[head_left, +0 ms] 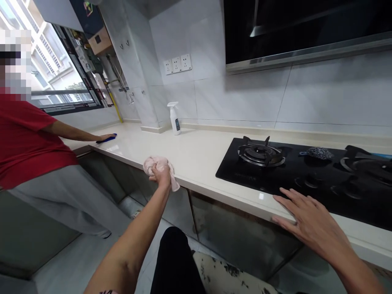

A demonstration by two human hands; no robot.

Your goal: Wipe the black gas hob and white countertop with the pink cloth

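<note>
A bunched pale pink cloth (pixel 157 161) lies against the front edge of the cream countertop (pixel 196 153), one corner hanging over. My left hand (pixel 161 174) is closed round it, pressing it to the surface. Over at the right, my right hand (pixel 309 216) hovers at or rests on the counter's front edge by the black gas stove (pixel 245 171), its fingers spread and nothing in them. Whether its palm touches the edge I cannot tell. Behind the cloth, near the wall, stands a white spray bottle (pixel 174 119).
A steel wool scrubber (pixel 320 153) sits on the stove between the burners. At the left a person in a red shirt (pixel 27 134) holds a blue cloth (pixel 108 138) on the counter. A range hood (pixel 306 32) overhangs the stove. Wall sockets (pixel 177 64) are above the bottle.
</note>
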